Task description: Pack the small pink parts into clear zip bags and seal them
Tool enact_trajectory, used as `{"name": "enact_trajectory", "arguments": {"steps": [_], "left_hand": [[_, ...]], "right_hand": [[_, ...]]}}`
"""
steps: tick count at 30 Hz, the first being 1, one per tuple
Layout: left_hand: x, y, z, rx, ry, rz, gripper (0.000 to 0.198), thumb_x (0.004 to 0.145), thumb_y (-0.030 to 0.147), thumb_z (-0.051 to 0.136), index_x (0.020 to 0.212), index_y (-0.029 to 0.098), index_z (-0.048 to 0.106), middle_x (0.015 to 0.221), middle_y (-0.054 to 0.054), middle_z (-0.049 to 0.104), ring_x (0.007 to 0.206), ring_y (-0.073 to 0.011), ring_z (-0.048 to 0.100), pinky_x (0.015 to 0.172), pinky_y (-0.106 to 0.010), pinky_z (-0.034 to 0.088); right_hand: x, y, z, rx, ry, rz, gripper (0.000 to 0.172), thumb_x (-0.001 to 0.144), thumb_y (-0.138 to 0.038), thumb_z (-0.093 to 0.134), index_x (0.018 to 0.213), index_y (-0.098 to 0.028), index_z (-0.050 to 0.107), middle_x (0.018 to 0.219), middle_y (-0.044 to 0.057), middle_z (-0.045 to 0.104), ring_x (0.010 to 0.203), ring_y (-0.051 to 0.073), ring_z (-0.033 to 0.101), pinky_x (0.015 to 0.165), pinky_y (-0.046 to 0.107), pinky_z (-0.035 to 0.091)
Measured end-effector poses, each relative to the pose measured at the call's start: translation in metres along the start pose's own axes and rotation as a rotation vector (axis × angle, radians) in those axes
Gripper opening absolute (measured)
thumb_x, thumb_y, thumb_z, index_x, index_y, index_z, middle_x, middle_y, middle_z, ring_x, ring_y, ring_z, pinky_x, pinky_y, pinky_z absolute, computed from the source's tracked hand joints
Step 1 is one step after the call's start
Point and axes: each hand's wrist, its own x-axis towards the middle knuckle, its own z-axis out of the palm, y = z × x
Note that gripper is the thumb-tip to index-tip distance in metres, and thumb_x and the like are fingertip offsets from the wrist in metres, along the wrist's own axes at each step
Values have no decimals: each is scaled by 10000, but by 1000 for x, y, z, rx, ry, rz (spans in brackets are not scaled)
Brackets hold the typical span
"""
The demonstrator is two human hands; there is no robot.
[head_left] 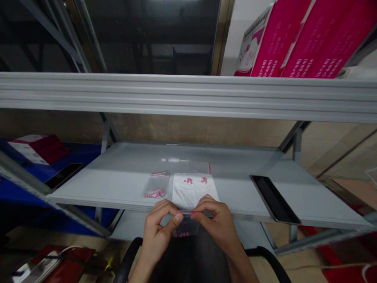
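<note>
Between my hands, just in front of the table edge, hangs a small clear zip bag with a few pink pieces at its bottom. My left hand pinches the left end of its red-lined top, and my right hand pinches the right end. Beyond them a white cloth lies on the table with two little groups of pink pieces on it. To its left rests a filled zip bag of pink pieces. Another clear bag, seemingly flat, lies behind the cloth.
A dark phone or tablet lies at the right, over the front edge of the grey table. A metal shelf beam crosses above, with pink boxes on top. Chair armrests flank my lap.
</note>
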Motion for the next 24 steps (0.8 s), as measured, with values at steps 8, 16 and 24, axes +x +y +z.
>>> {"name": "enact_trajectory", "arguments": {"steps": [8, 16, 24], "left_hand": [[13, -16, -18, 165, 95, 54, 172, 876, 324, 575, 915, 195, 683, 799, -34, 707, 781, -208, 655, 750, -305, 493], [44, -55, -28, 851, 14, 220, 383, 857, 320, 558, 1230, 240, 603, 1249, -89, 671, 1186, -303, 566, 1030, -470, 364], [51, -77, -36, 925, 40, 134, 263, 850, 175, 502, 1029, 219, 689, 1165, -89, 712, 1088, -312, 628, 1010, -524, 362]], "right_hand": [[13, -5, 2, -12, 44, 53, 161, 764, -169, 654, 712, -240, 789, 661, 14, 701, 662, 175, 632, 628, 284, 467], [24, -3, -9, 123, 173, 132, 112, 750, -305, 703, 769, -212, 762, 827, 40, 757, 773, 209, 687, 692, 318, 547], [46, 1, 0, 200, 71, 132, 216, 732, -383, 741, 813, -183, 739, 760, 54, 751, 710, 203, 707, 688, 327, 571]]}}
